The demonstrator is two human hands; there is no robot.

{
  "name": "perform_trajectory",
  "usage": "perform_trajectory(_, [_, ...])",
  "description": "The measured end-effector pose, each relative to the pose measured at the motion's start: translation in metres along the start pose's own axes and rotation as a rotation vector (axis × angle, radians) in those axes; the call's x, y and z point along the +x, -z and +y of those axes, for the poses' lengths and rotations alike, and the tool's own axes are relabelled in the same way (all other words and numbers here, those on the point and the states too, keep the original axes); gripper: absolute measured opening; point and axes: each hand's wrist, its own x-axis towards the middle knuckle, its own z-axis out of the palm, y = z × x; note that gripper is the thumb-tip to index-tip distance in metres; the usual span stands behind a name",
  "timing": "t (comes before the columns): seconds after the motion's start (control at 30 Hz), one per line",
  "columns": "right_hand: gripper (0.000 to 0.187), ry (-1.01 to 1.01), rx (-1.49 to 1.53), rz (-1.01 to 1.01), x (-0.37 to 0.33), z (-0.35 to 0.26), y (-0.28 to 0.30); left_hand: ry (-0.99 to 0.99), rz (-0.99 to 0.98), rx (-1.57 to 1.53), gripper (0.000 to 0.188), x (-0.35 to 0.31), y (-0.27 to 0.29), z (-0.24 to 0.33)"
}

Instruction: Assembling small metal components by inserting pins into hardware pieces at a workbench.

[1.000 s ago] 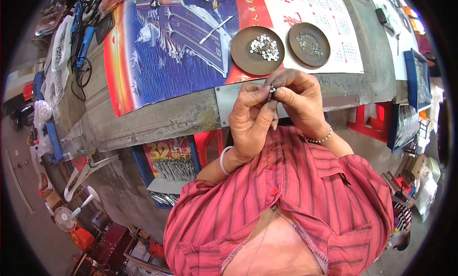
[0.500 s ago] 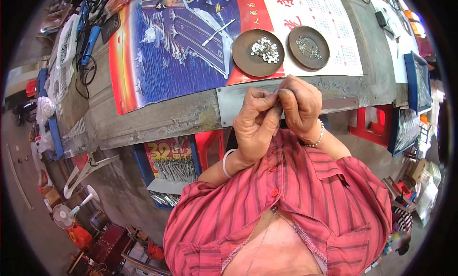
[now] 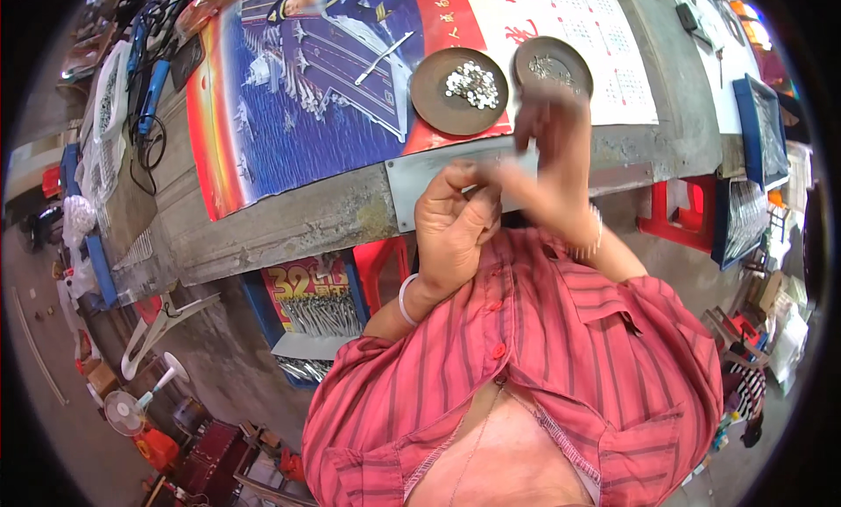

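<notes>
My left hand (image 3: 455, 211) is closed in a pinch just over the table's front edge. Whatever lies between its thumb and fingers is hidden or too small to name. Smeared by motion, my right hand (image 3: 558, 161) reaches forward beside it, with its fingertips at the near rim of the right brown dish (image 3: 562, 48). Thin small metal pieces (image 3: 547, 67) lie in that dish. The left brown dish (image 3: 427, 93) carries a heap of small, shiny white-silver pieces (image 3: 474, 85).
A printed poster (image 3: 307, 148) covers much of the worn table (image 3: 289, 222); both dishes stand on it. Blue-handled tools (image 3: 154, 91) and a cable lie at the left. Below the edge are a blue tray of metal rods (image 3: 320, 314) and a red stool (image 3: 679, 213).
My right hand has parted from the left and moved forward toward the right dish. My left hand keeps its pinch. The whole view has shifted slightly.
</notes>
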Motion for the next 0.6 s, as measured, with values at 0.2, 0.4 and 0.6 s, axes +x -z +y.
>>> perform_trajectory(0.2, [0.060,0.102,-0.030,0.025,0.000,0.005,-0.006,-0.002,-0.034,-0.138,0.022,0.001,0.004,-0.002])
perform_trajectory(0.4, [0.059,0.029,-0.063,0.033,-0.002,0.006,-0.010,0.109,-0.030,-0.297,0.022,0.001,0.005,0.003])
perform_trajectory(0.6, [0.063,0.065,-0.063,-0.077,-0.003,0.006,0.003,0.240,-0.018,-0.259,0.017,0.005,0.010,0.007])
